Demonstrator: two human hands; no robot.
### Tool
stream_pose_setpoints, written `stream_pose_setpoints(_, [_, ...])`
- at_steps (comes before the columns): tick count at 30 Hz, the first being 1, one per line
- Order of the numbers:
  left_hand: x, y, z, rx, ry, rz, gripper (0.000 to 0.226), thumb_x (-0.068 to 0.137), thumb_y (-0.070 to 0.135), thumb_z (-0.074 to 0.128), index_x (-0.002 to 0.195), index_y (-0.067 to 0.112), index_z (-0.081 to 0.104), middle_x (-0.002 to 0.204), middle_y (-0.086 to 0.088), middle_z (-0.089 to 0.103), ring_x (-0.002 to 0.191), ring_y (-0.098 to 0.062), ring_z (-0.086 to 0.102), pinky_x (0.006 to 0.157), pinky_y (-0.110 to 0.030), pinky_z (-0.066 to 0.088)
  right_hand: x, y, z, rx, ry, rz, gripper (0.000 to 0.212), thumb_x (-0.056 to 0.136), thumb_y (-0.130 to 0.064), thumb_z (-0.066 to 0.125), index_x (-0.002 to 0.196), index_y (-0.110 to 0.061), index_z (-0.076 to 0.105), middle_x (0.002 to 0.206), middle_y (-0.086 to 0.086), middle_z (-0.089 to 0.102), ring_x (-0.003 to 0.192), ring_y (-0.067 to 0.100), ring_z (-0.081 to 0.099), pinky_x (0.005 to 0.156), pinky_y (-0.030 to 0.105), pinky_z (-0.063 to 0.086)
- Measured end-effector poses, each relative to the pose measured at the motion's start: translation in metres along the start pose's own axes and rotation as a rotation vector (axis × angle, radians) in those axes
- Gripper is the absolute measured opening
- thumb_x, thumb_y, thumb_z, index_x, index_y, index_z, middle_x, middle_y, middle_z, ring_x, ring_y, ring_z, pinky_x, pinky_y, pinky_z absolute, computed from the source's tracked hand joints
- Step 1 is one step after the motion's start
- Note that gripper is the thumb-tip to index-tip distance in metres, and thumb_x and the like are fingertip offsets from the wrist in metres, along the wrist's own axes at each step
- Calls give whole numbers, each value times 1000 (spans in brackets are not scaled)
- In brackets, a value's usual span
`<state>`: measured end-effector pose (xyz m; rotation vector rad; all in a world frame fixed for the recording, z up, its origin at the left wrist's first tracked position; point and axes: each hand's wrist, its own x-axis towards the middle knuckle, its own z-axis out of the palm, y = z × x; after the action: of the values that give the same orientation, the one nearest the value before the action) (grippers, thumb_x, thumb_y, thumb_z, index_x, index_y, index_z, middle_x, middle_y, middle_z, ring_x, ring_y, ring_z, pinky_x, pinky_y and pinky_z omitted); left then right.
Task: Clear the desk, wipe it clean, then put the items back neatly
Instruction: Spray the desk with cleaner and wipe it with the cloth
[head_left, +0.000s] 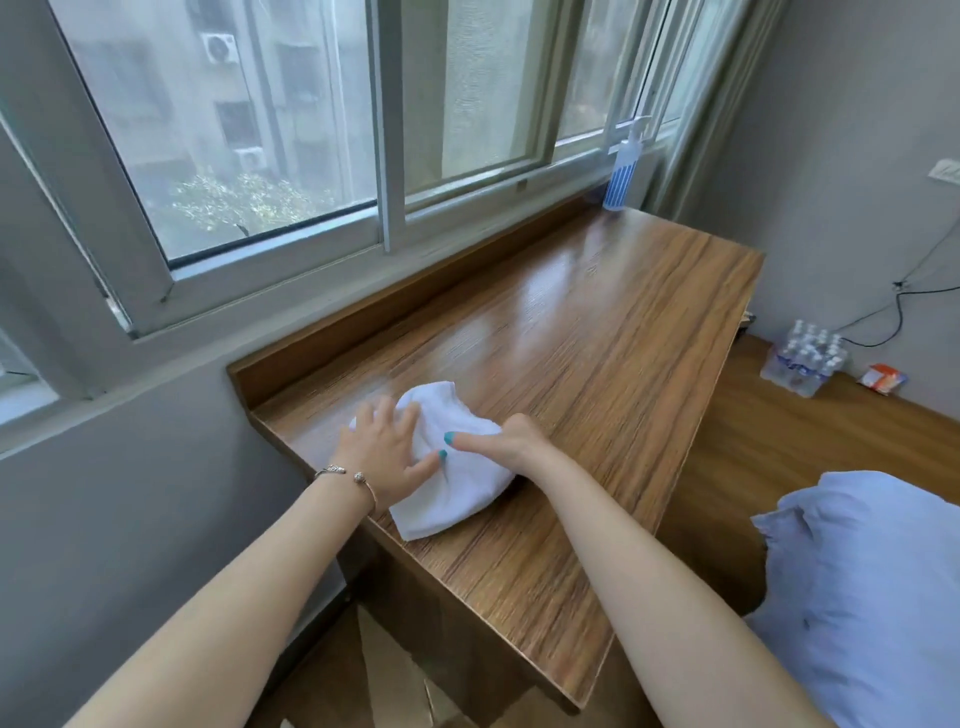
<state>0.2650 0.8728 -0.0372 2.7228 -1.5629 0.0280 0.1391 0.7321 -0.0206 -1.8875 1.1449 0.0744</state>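
A white cloth lies bunched on the wooden desk near its left end. My left hand, with a bracelet on the wrist, presses flat on the cloth's left side with fingers spread. My right hand grips the cloth's right side, thumb pointing left across it and fingers curled under out of sight. A blue-and-white pump bottle stands at the desk's far corner by the window.
A sliding window runs along the desk's far side above a raised wooden back edge. On the floor at right stand a pack of water bottles and a small orange packet. A light blue fabric sits at lower right.
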Motion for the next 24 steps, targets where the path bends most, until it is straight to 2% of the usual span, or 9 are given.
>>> stream_pose_setpoints(1, [1,0,2,-57,-9,2,96,66,77,2,138,21,31,128,-6,37,116,-28,38,92,-41,41,7,1,-1,41,-12,-33,119,37,-74,75,133,-8,53,129,5,59,124,25,54,107,43,42])
stream_pose_setpoints(3, [1,1,4,-113,-16,-10,97,65,78,5,143,23,25,135,-6,30,122,-27,30,99,-40,38,15,3,-3,118,-41,-140,66,55,-49,81,106,-9,66,101,0,65,103,20,62,92,37,51])
stream_pose_setpoints(4, [1,2,4,-124,-11,-19,97,66,78,6,145,24,22,139,-5,27,126,-27,27,102,-40,36,15,5,-5,169,-62,-195,47,63,-36,80,98,-9,65,93,-1,63,93,20,62,81,34,49])
stream_pose_setpoints(7, [0,9,4,-113,40,-19,96,70,78,10,149,24,16,146,-3,21,131,-27,21,107,-40,32,12,13,-9,305,-146,-318,27,72,-18,75,92,-11,58,89,0,60,83,18,58,72,31,45])
stream_pose_setpoints(11, [9,33,-8,-31,44,18,98,71,80,11,151,24,5,152,2,7,135,-27,15,108,-39,33,13,30,-33,336,-126,-461,30,74,-13,68,87,-25,45,89,-3,54,77,13,52,67,27,44])
stream_pose_setpoints(16, [44,82,-22,-45,124,99,92,75,78,23,150,28,8,154,2,14,132,-29,21,104,-45,39,14,61,-95,445,13,-582,28,82,8,63,101,-7,48,90,8,55,73,11,53,62,20,44])
stream_pose_setpoints(19, [79,117,-31,-77,177,172,87,78,74,33,148,30,5,153,3,16,131,-29,25,103,-47,41,22,78,-141,492,61,-622,33,83,7,64,97,-19,48,91,7,61,77,14,59,65,28,49])
stream_pose_setpoints(22, [121,155,-45,-48,182,218,89,75,76,29,147,33,-2,156,3,14,135,-29,23,108,-48,34,33,91,-187,522,96,-626,35,87,4,64,99,-24,48,96,3,62,83,10,64,65,20,53])
stream_pose_setpoints(24, [152,179,-53,-54,206,250,89,74,76,28,146,34,-3,158,3,15,136,-28,20,108,-49,32,46,99,-217,530,127,-626,34,89,-1,65,103,-25,47,106,5,62,94,16,66,69,22,55])
